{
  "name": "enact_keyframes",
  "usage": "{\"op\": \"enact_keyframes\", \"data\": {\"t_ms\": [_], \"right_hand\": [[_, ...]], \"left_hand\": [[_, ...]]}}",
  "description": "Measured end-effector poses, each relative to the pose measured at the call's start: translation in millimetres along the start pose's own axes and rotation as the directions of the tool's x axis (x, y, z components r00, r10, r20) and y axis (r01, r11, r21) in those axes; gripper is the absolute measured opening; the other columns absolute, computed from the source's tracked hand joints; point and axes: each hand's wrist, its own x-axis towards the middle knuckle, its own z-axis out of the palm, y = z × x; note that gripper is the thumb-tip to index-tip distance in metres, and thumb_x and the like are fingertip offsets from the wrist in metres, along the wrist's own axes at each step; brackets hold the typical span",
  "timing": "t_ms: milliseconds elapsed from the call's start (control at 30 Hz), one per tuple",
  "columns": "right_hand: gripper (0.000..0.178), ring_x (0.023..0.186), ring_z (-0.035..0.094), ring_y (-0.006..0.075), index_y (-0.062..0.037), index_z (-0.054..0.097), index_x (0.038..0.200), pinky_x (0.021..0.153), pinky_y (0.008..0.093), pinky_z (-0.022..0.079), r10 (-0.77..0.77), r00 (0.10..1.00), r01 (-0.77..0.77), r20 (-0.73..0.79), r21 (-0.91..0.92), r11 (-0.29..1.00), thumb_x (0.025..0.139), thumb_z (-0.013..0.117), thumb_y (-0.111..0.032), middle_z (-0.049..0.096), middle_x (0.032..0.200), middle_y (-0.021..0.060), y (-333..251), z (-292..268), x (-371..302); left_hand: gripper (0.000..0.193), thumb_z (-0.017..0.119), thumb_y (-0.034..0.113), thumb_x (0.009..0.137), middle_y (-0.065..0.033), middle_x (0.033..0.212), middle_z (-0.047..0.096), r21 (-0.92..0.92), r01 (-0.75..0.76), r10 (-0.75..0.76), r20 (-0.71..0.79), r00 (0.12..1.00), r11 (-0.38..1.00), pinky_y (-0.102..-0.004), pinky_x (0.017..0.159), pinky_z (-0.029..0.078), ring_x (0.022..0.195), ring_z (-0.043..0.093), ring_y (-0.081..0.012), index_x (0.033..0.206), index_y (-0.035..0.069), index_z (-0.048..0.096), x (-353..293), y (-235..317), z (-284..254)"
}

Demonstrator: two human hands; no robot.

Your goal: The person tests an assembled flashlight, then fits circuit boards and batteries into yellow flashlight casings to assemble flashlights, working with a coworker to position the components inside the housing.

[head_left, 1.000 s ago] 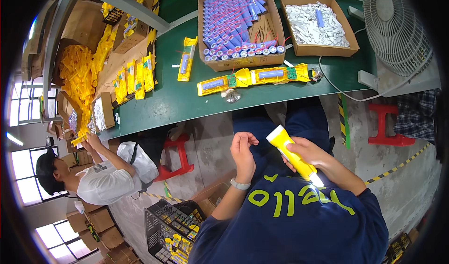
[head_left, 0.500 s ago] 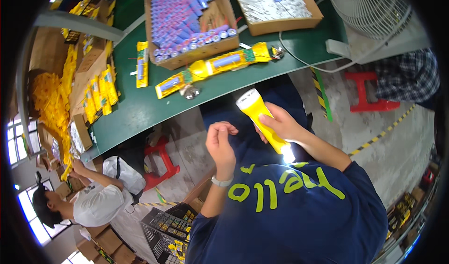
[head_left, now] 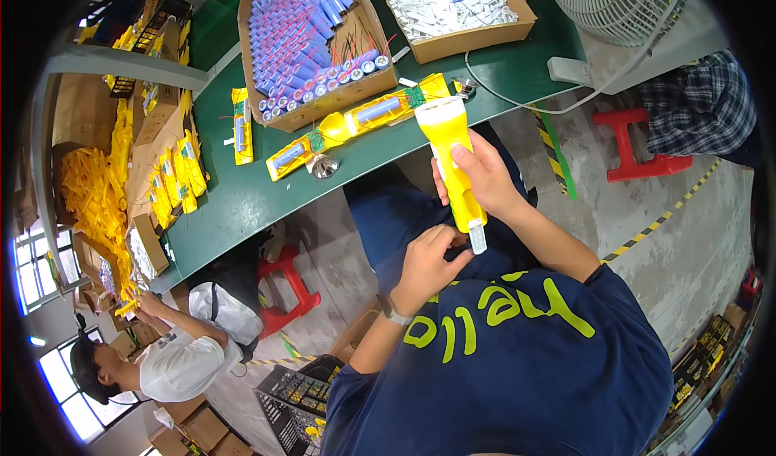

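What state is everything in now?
Flashlight: held, no glow visible.
Right hand: closed around flashlight.
Left hand: half-curled near flashlight's lower end.
Cell box: open, partly filled.
White-parts box: open, full.
Yellow casings: open, cells inside.
Fan: cannot tell if spinning.

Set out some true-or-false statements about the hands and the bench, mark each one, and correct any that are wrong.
1. The right hand holds a yellow plastic flashlight with a flared white head. True.
2. The left hand covers that white head. False: the left hand is down by the whitish tail piece.
3. Purple cylindrical cells lie in an open brown cardboard box on the green tabletop. True.
4. The pale wire-cage fan stands left of the cardboard box of small white parts. False: the fan is on its right.
5. A red plastic stool shows to the person's right. True.
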Motion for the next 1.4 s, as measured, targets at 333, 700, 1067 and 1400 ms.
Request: {"op": "enact_keyframes", "data": {"t_ms": [333,700,1067,1400], "right_hand": [[0.033,0.063,0.059,0.0151,-0.0035,0.045,0.115,0.057,0.0292,0.052,-0.004,0.997,0.009,-0.073,0.064,0.998,0.101,0.044,-0.033,0.058,0.084,0.0101,12.2,8.8,2.6],[0.030,0.078,0.060,0.0116,-0.0039,0.044,0.119,0.069,0.0260,0.051,-0.058,0.998,0.058,-0.013,-0.031,0.998,0.099,0.050,-0.026,0.059,0.094,0.0086,25.4,18.2,-7.6],[0.029,0.073,0.061,0.0113,-0.0060,0.045,0.120,0.066,0.0251,0.051,0.106,0.990,-0.123,-0.093,-0.190,0.974,0.101,0.047,-0.028,0.059,0.091,0.0068,23.4,15.7,2.1],[0.028,0.074,0.063,0.0118,-0.0028,0.047,0.118,0.066,0.0253,0.053,0.172,0.983,-0.175,-0.058,-0.055,0.983,0.098,0.053,-0.022,0.062,0.093,0.0091,16.8,22.1,-7.5]], "left_hand": [[0.030,0.084,0.009,0.064,-0.0062,0.065,0.057,0.162,-0.297,0.334,-0.301,0.893,0.941,-0.0286,0.052,0.045,0.054,0.056,-0.0196,0.076,0.004,0.057,8.6,1.5,-4.3],[0.024,0.075,0.005,0.083,0.0002,0.073,0.060,-0.693,0.214,-0.484,-0.219,0.847,0.688,-0.0145,0.052,0.038,0.058,0.050,-0.0009,0.083,0.005,0.051,11.2,7.2,4.0],[0.018,0.072,0.010,0.085,0.0018,0.076,0.062,-0.735,0.347,-0.539,-0.031,0.842,0.583,-0.0136,0.051,0.039,0.057,0.051,-0.0011,0.092,0.007,0.056,15.7,-1.6,-3.1],[0.026,0.060,0.006,0.092,-0.0033,0.107,0.062,-0.562,0.429,-0.438,0.128,0.890,0.707,-0.0256,0.083,0.050,0.094,0.060,-0.0095,0.117,-0.002,0.055,0.3,-13.7,-1.0]]}}
